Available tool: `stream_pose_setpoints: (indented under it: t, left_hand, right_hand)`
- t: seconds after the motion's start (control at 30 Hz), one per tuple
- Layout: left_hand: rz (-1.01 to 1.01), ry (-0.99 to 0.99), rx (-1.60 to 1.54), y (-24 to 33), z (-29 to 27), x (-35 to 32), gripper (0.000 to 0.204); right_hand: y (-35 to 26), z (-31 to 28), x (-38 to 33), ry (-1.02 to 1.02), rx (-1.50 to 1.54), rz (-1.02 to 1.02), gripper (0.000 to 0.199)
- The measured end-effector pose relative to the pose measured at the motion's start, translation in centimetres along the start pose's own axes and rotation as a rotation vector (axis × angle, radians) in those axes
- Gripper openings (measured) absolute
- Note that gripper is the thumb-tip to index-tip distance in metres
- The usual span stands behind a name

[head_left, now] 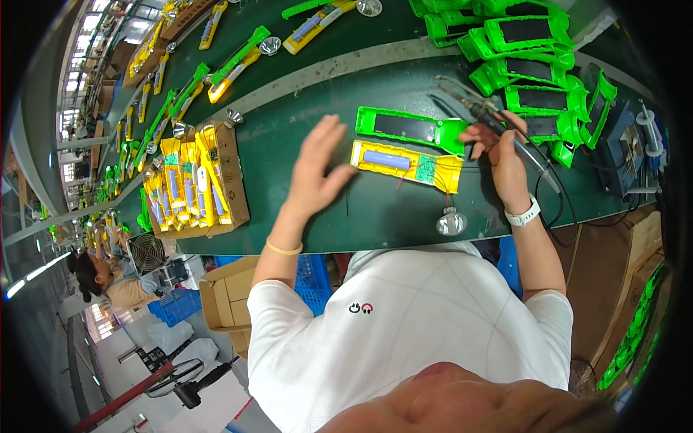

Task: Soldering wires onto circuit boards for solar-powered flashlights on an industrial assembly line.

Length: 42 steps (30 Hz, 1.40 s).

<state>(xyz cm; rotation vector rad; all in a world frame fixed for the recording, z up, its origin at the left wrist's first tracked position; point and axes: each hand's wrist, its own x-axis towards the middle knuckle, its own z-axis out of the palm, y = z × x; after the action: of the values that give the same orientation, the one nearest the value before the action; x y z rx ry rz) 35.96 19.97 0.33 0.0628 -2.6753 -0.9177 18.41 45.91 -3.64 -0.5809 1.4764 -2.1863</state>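
Observation:
My right hand point(507, 160) grips a soldering iron point(488, 115), its tip pointing up and left and its cable trailing over the wrist. The fingers of this hand are beside the right end of a green housing point(449, 133) with a dark panel. Just below that lies a yellow housing point(447, 172) holding a blue cylindrical battery point(387, 159) and a small green circuit board point(426, 171). Thin wires run from it to a round silver reflector point(451, 222) near the table edge. My left hand point(317, 169), fingers stretched and empty, hovers by the yellow housing's left end.
A cardboard box point(236, 173) packed with yellow housings stands at left. Green housings point(530, 68) are piled at far right, near a bench device point(613, 155) and a wire spool point(650, 133). Beyond a grey rail point(317, 70) lie more housings point(238, 68). Another person point(115, 278) sits far left.

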Motion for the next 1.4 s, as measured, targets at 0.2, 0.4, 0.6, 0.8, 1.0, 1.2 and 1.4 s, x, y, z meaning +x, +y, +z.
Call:
stream_pose_setpoints:
  t: [0.2,0.4,0.6,0.8,1.0,1.2,1.4]
  left_hand:
    - [0.089,-0.079,0.351,0.9,0.6,-0.9,0.067]
    - [0.518,0.093,0.181,3.9,4.5,0.7,0.03]
    - [0.091,-0.024,-0.256,5.1,5.8,2.1,0.015]
    - [0.086,-0.065,-0.022,6.3,5.5,2.6,0.011]
    - [0.001,-0.094,0.029,7.1,5.4,3.2,0.011]
    - [-0.054,-0.108,0.013,7.4,5.4,3.1,0.012]
    - [-0.009,-0.108,0.053,7.4,5.3,3.3,0.012]
  right_hand:
    - [-1.3,-1.6,-2.2,0.191,0.049,-0.332,0.041]
    - [-2.1,-0.3,-5.9,0.32,0.138,-0.199,0.025]
    - [-2.1,0.8,-7.1,0.247,0.078,-0.03,0.024]
    - [-1.6,0.3,-6.9,0.18,-0.059,-0.007,0.025]
    - [-1.0,0.3,-6.8,0.119,-0.064,0.013,0.027]
    - [-1.1,0.6,-6.8,0.116,-0.123,0.025,0.027]
    - [-1.7,0.2,-7.1,0.148,-0.095,-0.022,0.026]
